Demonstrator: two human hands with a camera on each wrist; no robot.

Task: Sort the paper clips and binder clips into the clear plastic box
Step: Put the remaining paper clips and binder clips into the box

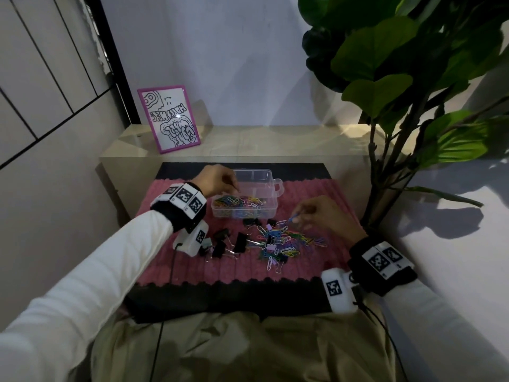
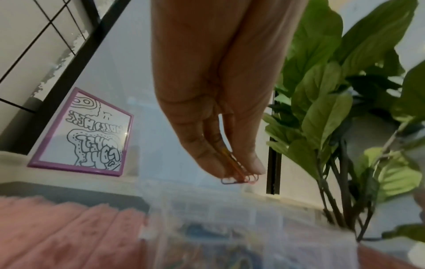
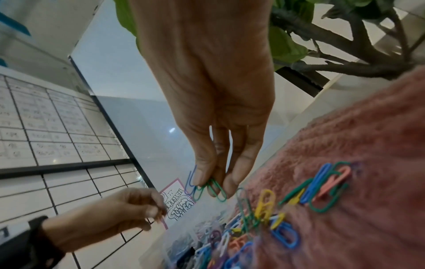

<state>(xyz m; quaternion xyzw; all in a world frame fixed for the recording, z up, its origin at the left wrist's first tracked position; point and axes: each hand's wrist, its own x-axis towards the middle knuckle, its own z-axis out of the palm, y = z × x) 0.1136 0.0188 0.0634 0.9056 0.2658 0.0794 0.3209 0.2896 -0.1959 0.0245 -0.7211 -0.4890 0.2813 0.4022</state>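
Left hand [image 1: 217, 180] pinches paper clips [image 2: 239, 179] over the box [image 1: 271, 209] for dropping; right hand [image 1: 321, 213] pinches more clips [image 3: 212, 188] from the pile [image 1: 286, 239].

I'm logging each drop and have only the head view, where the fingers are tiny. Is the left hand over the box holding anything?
Observer: Yes. The left wrist view shows the left hand pinching a few paper clips above the clear plastic box.
Operator: And the right hand? I see only a speck of blue.
Observer: In the right wrist view the right hand pinches green paper clips together with that blue one.
Operator: Is the left hand's bunch all one colour?
Observer: No, a purple loop and a reddish one stick out below the pinch.
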